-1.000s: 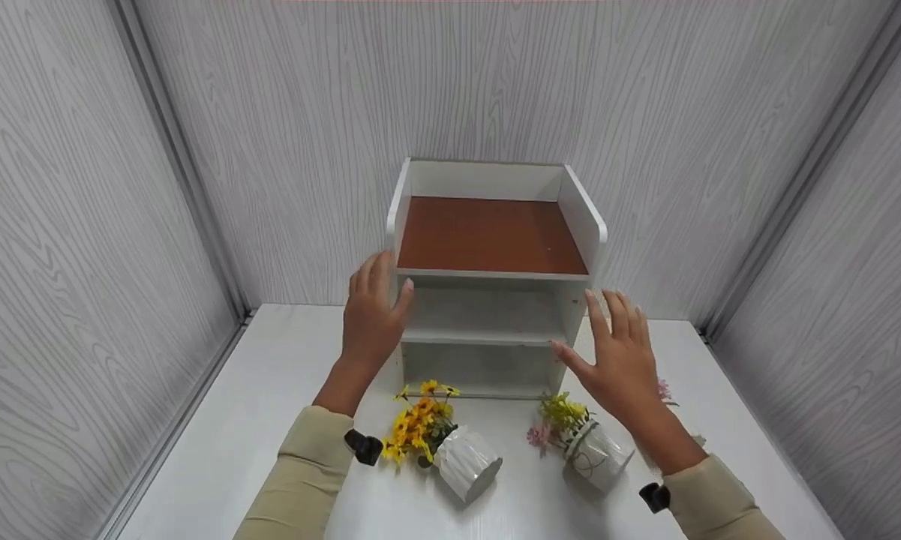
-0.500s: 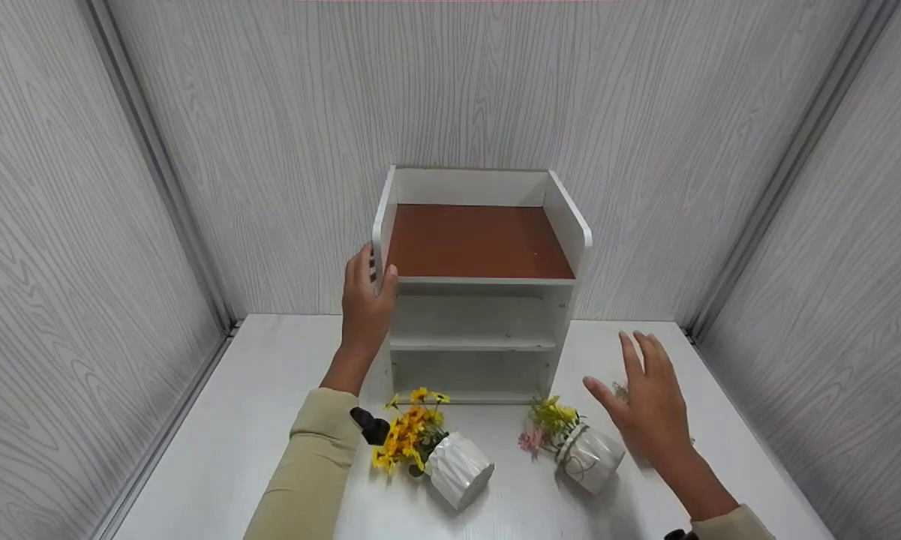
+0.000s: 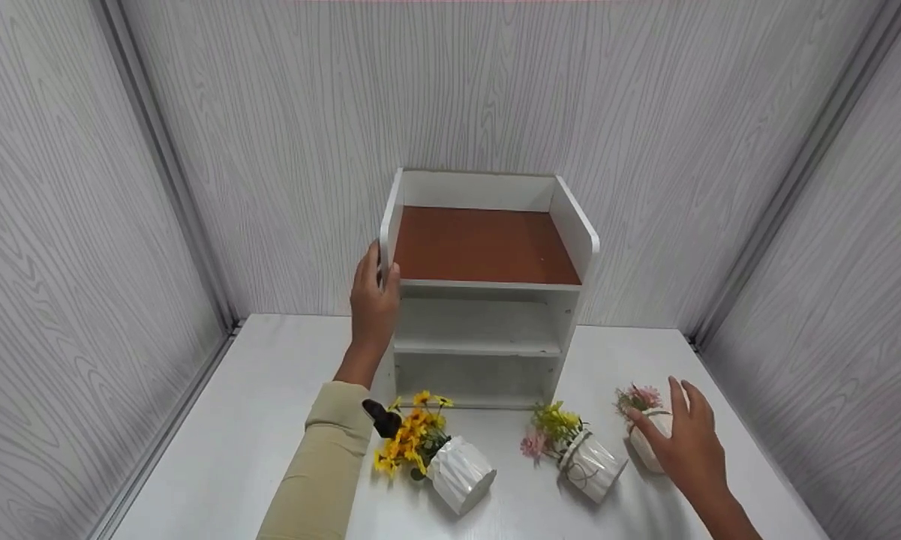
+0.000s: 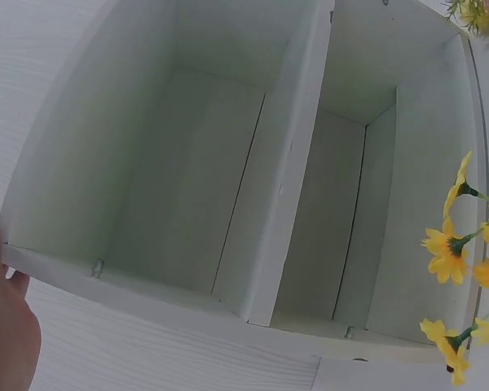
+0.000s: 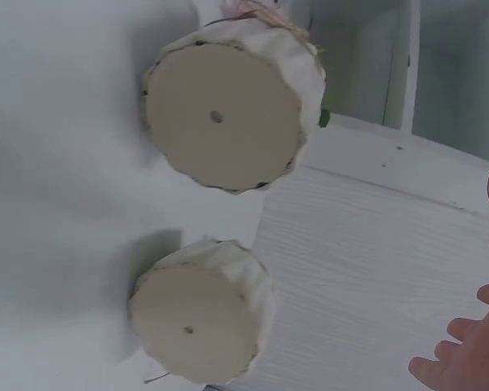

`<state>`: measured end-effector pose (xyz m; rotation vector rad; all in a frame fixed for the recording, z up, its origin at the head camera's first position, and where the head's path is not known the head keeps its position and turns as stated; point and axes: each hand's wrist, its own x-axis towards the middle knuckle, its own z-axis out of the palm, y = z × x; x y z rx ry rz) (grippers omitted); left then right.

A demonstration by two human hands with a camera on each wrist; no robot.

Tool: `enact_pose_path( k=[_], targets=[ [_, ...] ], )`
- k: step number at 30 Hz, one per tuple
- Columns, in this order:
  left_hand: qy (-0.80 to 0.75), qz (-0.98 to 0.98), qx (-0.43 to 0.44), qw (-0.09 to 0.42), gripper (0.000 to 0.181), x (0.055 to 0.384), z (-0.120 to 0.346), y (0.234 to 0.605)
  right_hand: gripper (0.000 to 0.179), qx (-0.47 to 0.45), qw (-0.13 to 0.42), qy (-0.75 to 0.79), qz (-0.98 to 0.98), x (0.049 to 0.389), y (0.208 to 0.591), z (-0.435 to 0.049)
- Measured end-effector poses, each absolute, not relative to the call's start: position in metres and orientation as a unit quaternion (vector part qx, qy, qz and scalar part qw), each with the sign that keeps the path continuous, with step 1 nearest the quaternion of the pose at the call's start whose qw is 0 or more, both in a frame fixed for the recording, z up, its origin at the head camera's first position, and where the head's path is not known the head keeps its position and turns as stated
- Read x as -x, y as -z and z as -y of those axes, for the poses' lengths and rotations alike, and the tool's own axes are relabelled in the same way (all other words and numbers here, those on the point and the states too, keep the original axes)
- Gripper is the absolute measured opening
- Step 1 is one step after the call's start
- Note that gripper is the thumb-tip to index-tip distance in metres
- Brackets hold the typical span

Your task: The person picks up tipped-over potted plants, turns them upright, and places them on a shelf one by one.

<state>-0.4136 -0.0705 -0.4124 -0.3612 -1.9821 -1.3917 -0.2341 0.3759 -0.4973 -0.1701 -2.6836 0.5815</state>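
My left hand (image 3: 373,307) grips the left side panel of a small white shelf unit (image 3: 488,350), fingers along the outside and thumb at the front edge. In the left wrist view, part of that hand (image 4: 8,334) shows at the panel's edge beside the hollow compartments. My right hand (image 3: 690,442), fingers spread and holding nothing, hovers at a white pot of pink flowers (image 3: 651,442) lying on its side, and partly hides it. In the right wrist view, two round pot bases face the camera, with my right hand (image 5: 473,342) at the right edge.
A white pot of yellow flowers (image 3: 461,474) lies tipped before the shelf unit. To its right lies a twine-tied pot of yellow-green and pink flowers (image 3: 593,465). The unit has a brown top surface (image 3: 484,244) and stands near the back wall (image 3: 480,90) on a white table (image 3: 285,375).
My left hand has come onto the unit's left panel and holds it. My right hand has moved away from the unit, right and down to the pink-flower pot.
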Motion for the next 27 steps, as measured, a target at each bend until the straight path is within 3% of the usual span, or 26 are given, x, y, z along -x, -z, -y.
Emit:
enact_pose_path(
  k=[10, 27],
  targets=[
    [0.54, 0.765, 0.128, 0.326, 0.058, 0.415, 0.073, 0.419, 0.102, 0.117, 0.127, -0.224, 0.959, 0.243, 0.537, -0.406],
    [0.552, 0.761, 0.132, 0.316, 0.058, 0.415, 0.07, 0.416, 0.106, 0.148, 0.07, -0.237, 0.958, 0.266, 0.573, -0.427]
  ],
)
